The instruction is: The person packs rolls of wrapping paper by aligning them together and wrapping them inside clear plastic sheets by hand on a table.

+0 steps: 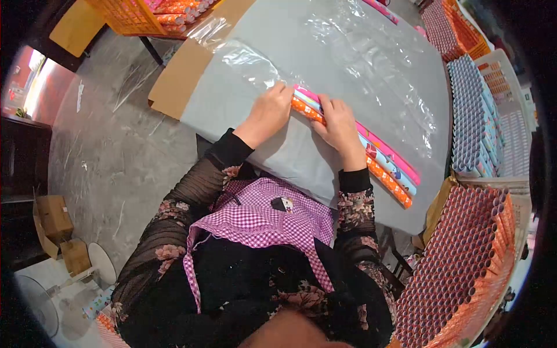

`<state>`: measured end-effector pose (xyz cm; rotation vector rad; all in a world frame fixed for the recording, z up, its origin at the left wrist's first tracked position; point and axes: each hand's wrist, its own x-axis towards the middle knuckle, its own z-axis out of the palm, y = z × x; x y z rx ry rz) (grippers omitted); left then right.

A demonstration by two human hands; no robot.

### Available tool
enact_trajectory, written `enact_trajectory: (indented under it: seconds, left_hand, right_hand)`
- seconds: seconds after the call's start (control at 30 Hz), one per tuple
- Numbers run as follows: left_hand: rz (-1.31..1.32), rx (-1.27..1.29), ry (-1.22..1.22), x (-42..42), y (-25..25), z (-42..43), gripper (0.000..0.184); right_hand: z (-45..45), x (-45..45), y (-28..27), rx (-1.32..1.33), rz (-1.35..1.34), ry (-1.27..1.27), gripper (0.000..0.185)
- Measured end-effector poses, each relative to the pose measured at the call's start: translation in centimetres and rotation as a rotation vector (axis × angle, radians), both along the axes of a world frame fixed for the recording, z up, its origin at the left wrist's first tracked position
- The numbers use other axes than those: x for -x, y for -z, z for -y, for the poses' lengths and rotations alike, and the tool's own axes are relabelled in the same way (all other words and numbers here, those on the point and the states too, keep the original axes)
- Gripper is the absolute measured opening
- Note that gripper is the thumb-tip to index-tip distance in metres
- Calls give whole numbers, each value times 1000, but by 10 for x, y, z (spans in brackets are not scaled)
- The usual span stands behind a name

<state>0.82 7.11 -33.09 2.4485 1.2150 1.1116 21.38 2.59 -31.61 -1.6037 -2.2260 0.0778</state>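
Observation:
Three patterned wrapping paper rolls lie side by side on the table: a pink roll (394,156), a light blue roll (386,162) and an orange roll (389,182). My right hand (339,127) is closed over them near their upper end, thumb on the near side. At that end my left hand (271,113) pinches with bent fingers at the edge of a clear plastic sleeve (249,61), which stretches away to the upper left. The exact grip of the left fingertips is partly hidden.
More clear plastic sleeves (371,52) lie across the grey table (232,104). Cardboard (180,75) covers its left edge. Crates of orange rolls (452,272) and blue rolls (470,116) stand at the right. An orange crate (125,14) is at upper left, a fan (101,264) lower left.

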Motion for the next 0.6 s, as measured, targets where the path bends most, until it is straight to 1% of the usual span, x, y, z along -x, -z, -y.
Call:
enact_trajectory:
  seconds: [0.13,0.2,0.23,0.4,0.47,0.6]
  left_hand:
    - [-19,8,11,1,2,3,8]
    - [-8,-38,17,-1,2,3,9]
    - [23,-94,36,-3,2,3,9]
    - [-10,-90,31,-13,-4,6,6]
    - [77,-66,41,-17,-4,8,4]
    - [61,-25,65,-19,-3,10,4]
  right_hand:
    - [-3,0,7,-26,-5,-16,58]
    - [-3,3,4,-39,-28,-23,57]
    - [-5,4,9,-118,-44,-52,55]
    - [-7,12,10,-113,-50,-42,55]
    - [-7,13,10,-108,-21,-31,56]
    - [-7,16,3,-73,-35,-30,57]
